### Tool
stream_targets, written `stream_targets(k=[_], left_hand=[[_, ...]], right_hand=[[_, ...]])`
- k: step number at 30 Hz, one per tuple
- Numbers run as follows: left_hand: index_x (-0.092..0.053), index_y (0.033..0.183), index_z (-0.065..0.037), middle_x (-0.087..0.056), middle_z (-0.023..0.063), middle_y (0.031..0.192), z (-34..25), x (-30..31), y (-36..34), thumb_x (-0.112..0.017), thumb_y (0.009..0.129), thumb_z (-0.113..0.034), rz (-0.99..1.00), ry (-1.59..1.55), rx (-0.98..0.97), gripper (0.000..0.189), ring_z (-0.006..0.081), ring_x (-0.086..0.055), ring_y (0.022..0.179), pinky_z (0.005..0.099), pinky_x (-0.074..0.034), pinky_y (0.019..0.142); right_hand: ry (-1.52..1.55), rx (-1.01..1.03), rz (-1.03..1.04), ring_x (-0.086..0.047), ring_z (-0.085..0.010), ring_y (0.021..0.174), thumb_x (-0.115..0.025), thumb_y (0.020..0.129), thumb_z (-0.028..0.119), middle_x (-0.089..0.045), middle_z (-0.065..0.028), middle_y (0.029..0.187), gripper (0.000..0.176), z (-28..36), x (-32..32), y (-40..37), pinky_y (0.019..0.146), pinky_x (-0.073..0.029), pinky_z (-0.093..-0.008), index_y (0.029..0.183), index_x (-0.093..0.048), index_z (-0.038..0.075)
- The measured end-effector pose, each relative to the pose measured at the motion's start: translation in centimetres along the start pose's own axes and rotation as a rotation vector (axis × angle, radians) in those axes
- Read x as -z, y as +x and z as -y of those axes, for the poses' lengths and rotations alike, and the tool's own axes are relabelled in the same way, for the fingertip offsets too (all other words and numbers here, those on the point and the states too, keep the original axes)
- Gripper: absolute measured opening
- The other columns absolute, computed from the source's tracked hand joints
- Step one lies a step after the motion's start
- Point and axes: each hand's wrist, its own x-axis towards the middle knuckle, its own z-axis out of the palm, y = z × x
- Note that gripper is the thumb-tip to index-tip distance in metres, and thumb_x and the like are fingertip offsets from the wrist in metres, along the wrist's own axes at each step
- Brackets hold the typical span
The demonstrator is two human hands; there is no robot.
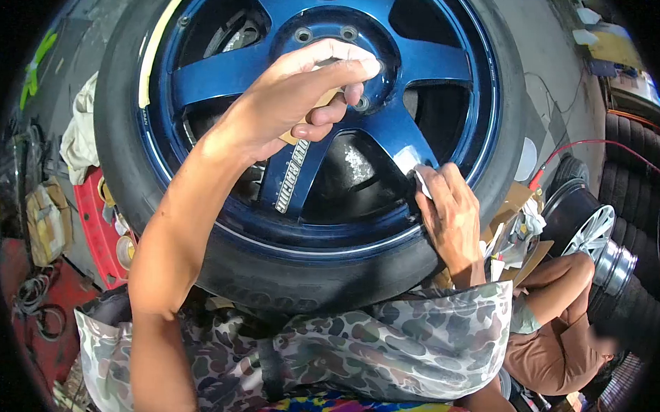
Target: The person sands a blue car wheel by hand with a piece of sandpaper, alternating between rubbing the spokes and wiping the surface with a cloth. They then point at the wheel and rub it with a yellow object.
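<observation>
Left hand (305, 96), seen from the head camera, reaches up from the lower left and rests on the hub of the blue wheel (391, 128). Its fingers curl closed around a tan pad (320, 104), pressing it against the hub just below the lug holes. Only the edge of the pad shows between thumb and fingers, so what it is made of cannot be told.

Right hand (450, 210) sits lower and to the right, at the foot of a spoke where it meets the rim. Its fingertips are pinched shut on a white scrap (420, 181) held against the blue metal (cloth or paper — too small to tell).

The wheel stands upright, filling the upper middle of the view, its black tyre (121, 148) bearing down on the person's lap in camouflage shorts (412, 347). A strip of yellow tape (159, 51) follows the rim's edge at the upper left, and a spoke between the two hands carries a white-lettered decal (291, 177).

Left of the tyre hangs a pale rag (82, 132). To the right sits another person — a bent knee (571, 269) shows — beside a silver wheel (589, 231), with stacked tyres (637, 155) behind.
</observation>
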Motion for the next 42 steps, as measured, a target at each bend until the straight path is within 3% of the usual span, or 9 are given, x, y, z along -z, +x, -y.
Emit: stream_targets(k=[42], left_hand=[[-0.059,0.136,-0.003,-0.061,0.0016,0.099,-0.1,-0.3,0.0,-0.059,0.112,-0.022,0.041,0.045,-0.020,0.031,-0.0011,-0.046,0.061,0.0140,-0.031,0.042]], right_hand=[[0.044,-0.015,-0.044,-0.065,-0.0346,0.084,-0.084,0.080,0.000,-0.054,-0.0126,0.095,0.051,-0.9,-0.4,-0.2,0.076,-0.055,-0.0452,0.129,-0.071,0.006]])
